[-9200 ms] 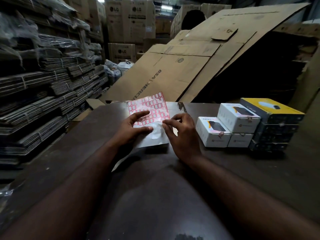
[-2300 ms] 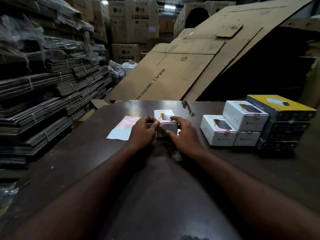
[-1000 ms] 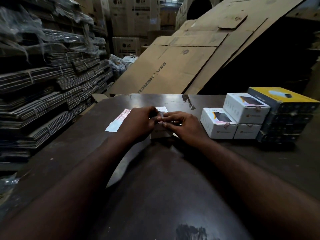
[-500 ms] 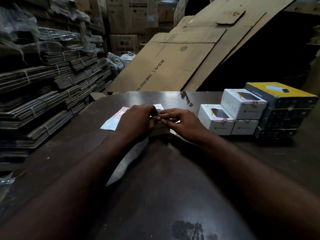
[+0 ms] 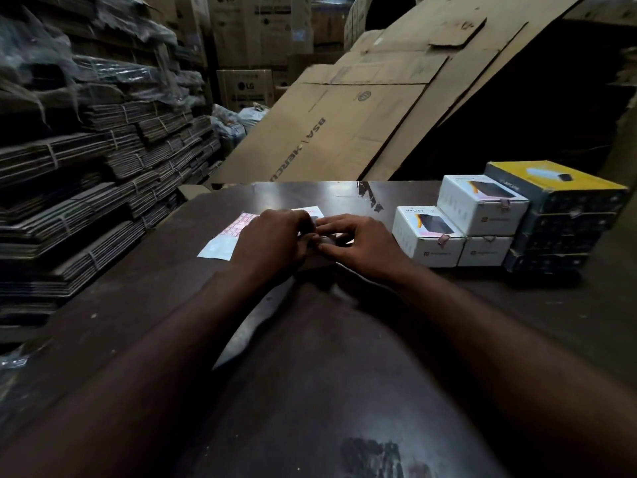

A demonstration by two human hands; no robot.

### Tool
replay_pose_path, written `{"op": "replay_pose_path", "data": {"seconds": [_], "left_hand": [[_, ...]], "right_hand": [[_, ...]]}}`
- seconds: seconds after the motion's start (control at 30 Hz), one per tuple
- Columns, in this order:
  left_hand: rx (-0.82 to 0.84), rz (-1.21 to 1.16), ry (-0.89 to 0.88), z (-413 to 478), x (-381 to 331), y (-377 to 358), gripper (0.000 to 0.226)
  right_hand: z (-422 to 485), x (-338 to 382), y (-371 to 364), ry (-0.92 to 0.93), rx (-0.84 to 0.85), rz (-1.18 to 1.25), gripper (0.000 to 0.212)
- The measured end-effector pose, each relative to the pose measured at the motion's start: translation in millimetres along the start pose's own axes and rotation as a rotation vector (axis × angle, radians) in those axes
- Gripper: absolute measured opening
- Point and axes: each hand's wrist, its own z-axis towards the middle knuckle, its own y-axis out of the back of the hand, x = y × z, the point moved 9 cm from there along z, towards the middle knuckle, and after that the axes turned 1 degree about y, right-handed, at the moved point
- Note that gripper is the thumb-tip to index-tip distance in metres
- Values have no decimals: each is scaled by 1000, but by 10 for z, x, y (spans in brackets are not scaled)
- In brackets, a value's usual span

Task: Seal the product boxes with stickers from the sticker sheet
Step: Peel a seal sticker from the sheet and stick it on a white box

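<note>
1. Dark tabletop (image 5: 165, 291) is being used as the work surface. Leaning cardboard sheets (image 5: 344, 132) are being kept at twelve o'clock and bundled flat cartons (image 5: 103, 167) at nine.
2. At centre, the product box (image 5: 319, 262) is being gripped by the curled left hand (image 5: 272, 239) and pressed from above by the fairly straight fingers of the right hand (image 5: 362, 243). Any sticker is being hidden beneath them.
3. Being light, hollow card, it is probably being steadied best at its side walls, since hard pressure could dent it.
4. The thin, floppy sticker sheet (image 5: 227, 236) is being left flat at ten o'clock of the hands. White boxes (image 5: 427, 236) and a yellow-topped stack (image 5: 551, 181) are being stored at three o'clock, near enough to be knocked.
</note>
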Motion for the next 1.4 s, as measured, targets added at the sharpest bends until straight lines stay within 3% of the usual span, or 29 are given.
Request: {"op": "replay_pose_path", "data": {"seconds": [0.53,0.93,1.4], "left_hand": [[-19,17,-44,21,15,7,16],[-63,-356,43,-8,259,-67,25],[-31,-802,443,-35,510,-389,33]], "right_hand": [[0,32,15,-34,-55,-48,22],[-31,42,1,-64,-30,-39,25],[-81,151,54,-104,-77,-72,22]]}}
